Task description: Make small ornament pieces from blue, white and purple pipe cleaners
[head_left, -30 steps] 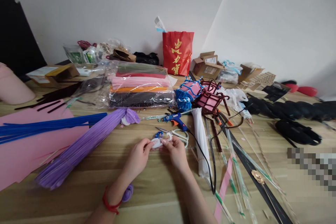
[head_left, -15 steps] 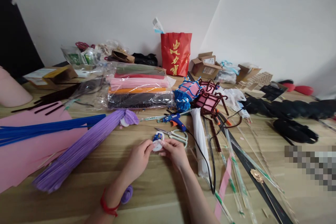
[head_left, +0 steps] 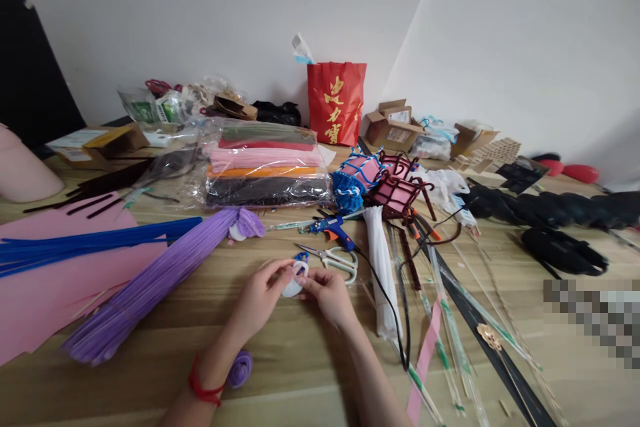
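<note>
My left hand (head_left: 267, 290) and my right hand (head_left: 329, 295) meet over the middle of the table, fingertips pinched on a small white coil (head_left: 292, 288) that looks wound from a pipe cleaner. A small blue piece (head_left: 301, 256) shows just beyond the fingertips; whether it is joined to the coil I cannot tell. Scissors (head_left: 340, 264) with pale handles lie just past my right hand, and a blue glue gun (head_left: 334, 227) rests behind them. Near my left wrist sits a purple coil (head_left: 241, 369).
Purple pipe cleaners (head_left: 150, 293) lie left, over pink sheets (head_left: 45, 307). White pipe cleaners (head_left: 383, 280) lie right, crossed by the glue gun's black cord (head_left: 385, 293). Behind are bagged coloured stems (head_left: 265, 160), pink lantern-like pieces (head_left: 395, 193) and a red bag (head_left: 336, 103).
Both hands have drawn the white coil slightly toward me and left, and it has turned in the fingers. Less of the blue piece's surroundings is covered by white now.
</note>
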Motion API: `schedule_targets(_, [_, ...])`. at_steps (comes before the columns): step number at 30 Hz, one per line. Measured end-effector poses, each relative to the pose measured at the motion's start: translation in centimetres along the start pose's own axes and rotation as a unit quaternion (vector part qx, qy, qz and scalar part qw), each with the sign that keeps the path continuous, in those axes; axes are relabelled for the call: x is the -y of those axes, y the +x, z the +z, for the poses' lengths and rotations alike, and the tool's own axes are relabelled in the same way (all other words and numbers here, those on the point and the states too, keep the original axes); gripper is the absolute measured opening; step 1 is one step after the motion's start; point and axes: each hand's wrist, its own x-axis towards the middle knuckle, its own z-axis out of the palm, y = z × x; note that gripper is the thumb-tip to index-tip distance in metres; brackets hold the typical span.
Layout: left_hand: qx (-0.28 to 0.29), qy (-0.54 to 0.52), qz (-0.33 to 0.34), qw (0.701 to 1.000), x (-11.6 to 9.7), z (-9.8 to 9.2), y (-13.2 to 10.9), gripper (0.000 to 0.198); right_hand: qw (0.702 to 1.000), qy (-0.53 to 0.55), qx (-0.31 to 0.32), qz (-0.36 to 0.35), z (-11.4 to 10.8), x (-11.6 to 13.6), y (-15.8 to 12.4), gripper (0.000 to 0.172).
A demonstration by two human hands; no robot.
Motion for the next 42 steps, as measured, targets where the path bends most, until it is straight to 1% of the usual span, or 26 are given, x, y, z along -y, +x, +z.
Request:
schedule_targets(2, [-0.008, 0.015, 0.024, 1.0, 0.1, 0.1, 0.1, 0.024, 1.0, -0.014, 0.012, -0.001, 0.3, -0.3, 0.0, 0.034])
schedule_targets(4, [-0.016, 0.032, 0.043, 0.998, 0.2, 0.1, 0.2, 0.019, 0.999, -0.021, 0.031, 0.015, 0.5, -0.6, 0.0, 0.036])
schedule_targets(7, [-0.03, 0.03, 0.044, 0.998, 0.2, 0.0, 0.1, 0.018, 0.997, -0.002, 0.061, 0.05, 0.7, -0.8, 0.0, 0.041])
schedule_targets(12, [-0.007, -0.007, 0.048, 0.999, -0.3, -0.1, 0.0, 0.019, 0.994, 0.029, 0.092, 0.055, 1.0, -0.8, -0.3, 0.043])
schedule_targets(16, [-0.019, 0.0, 0.054, 0.998, -0.4, -0.1, 0.0, 0.018, 0.993, 0.032, 0.093, 0.058, 1.0, -0.7, -0.4, 0.044])
schedule_targets(22, [-0.037, 0.021, 0.041, 0.998, 0.0, -0.6, 0.2, 0.018, 0.992, 0.064, 0.087, 0.066, 0.8, -0.8, -0.1, 0.046])
schedule_targets(26, [-0.073, 0.046, 0.037, 0.996, 0.1, -1.0, 0.2, 0.018, 0.993, 0.062, 0.077, 0.056, 0.6, -0.3, -0.3, 0.041])
schedule_targets(31, [-0.122, 0.059, 0.044, 0.99, 0.2, -1.2, 0.2, 0.019, 0.994, 0.049, 0.066, 0.071, 0.4, 0.5, -0.5, 0.038])
schedule_targets(37, [-0.16, 0.066, 0.043, 0.984, 0.5, -1.6, 0.1, 0.02, 0.991, 0.052, 0.088, 0.087, 0.5, 0.3, -0.7, 0.037])
schedule_targets(42, [-0.193, 0.066, 0.026, 0.979, 0.7, -2.4, 0.3, 0.019, 0.99, 0.069, 0.098, 0.068, 0.7, 0.5, -1.1, 0.038])
